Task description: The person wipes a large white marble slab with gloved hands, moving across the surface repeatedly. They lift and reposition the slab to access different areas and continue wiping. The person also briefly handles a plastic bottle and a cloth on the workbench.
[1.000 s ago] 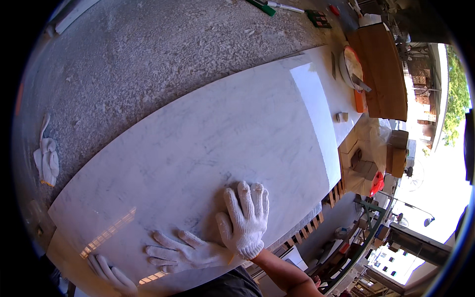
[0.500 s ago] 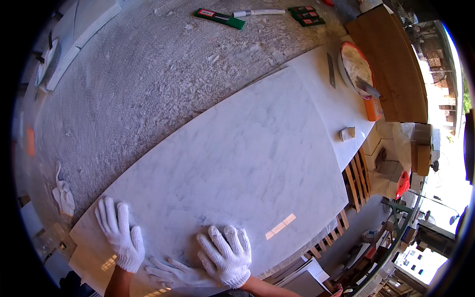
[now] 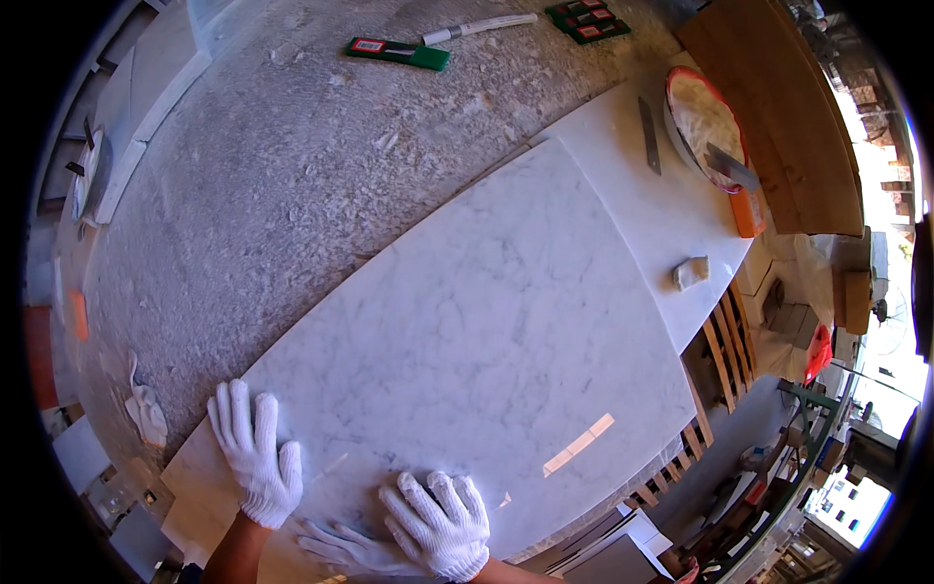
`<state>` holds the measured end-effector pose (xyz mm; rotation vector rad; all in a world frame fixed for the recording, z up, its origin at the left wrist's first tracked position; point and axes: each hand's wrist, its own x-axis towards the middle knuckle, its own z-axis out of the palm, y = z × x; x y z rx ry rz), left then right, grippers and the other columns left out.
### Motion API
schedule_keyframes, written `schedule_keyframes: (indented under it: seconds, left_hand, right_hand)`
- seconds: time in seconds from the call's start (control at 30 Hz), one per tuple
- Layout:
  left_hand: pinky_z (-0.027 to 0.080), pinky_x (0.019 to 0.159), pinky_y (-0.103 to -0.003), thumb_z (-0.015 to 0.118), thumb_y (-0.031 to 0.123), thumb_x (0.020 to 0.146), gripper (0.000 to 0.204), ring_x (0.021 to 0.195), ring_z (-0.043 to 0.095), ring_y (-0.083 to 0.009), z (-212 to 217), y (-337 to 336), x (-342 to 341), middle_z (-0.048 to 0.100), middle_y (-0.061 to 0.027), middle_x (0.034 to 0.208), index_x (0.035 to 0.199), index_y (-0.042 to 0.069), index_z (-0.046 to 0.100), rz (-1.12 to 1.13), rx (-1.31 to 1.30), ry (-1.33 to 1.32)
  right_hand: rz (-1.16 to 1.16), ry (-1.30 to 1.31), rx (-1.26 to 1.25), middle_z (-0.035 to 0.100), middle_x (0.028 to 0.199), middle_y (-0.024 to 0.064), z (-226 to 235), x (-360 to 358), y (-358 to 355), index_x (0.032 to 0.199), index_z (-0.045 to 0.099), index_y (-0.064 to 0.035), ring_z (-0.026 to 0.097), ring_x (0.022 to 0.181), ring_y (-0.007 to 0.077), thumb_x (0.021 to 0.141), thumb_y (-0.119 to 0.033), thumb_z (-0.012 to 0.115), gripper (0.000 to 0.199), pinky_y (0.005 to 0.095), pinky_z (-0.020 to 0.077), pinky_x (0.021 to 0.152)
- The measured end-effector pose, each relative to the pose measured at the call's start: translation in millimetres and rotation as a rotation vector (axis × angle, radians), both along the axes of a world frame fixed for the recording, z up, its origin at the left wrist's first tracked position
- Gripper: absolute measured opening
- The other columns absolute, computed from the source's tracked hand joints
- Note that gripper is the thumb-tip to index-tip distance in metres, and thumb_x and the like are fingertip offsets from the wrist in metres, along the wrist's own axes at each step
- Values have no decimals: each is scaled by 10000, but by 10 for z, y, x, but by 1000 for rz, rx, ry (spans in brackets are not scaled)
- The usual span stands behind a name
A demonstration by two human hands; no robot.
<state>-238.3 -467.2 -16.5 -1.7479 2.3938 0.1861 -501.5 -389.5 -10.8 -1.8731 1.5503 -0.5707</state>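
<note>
My left hand, in a white knit glove, lies flat near the left end of a grey-veined white marble slab. Its thumb stands apart from the stretched fingers. Closer to the slab's near edge, my right hand, gloved alike, rests palm down with its fingers spread. Neither hand holds anything. Just left of the right hand shows a pale glove-shaped form; I cannot tell whether it is a loose glove or a reflection.
Beyond the slab stretches a rough, dusty grey surface with green-sleeved packets and a marker. At right are a red-rimmed bowl with a scraper, a metal strip, a small block and cardboard.
The whole view has shifted a little. My right hand sits slightly nearer the slab's near edge; my left hand stays flat near the left end.
</note>
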Motion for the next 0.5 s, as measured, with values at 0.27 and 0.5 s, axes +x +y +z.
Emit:
schedule_keyframes:
  seconds: [0.27, 0.5]
  left_hand:
    - [163, 1181, -679, 418, 366, 1024, 616, 1441, 257, -560, 4, 7, -13, 295, -335, 1569, 1476, -54, 408, 0, -20, 28]
    - [165, 1183, -670, 417, 312, 1034, 582, 1458, 247, -539, -8, 8, -18, 289, -307, 1587, 1499, -37, 396, -18, -69, 50]
  right_hand:
    - [-41, 32, -31, 676, 1175, 52, 39, 56, -92, 1128, 752, -157, 619, 959, 277, 744, -269, 776, 401, 427, 500, 789]
    - [-66, -24, -48, 689, 1193, 49, 4, 16, -59, 1153, 748, -154, 640, 1017, 267, 781, -284, 766, 395, 412, 508, 820]
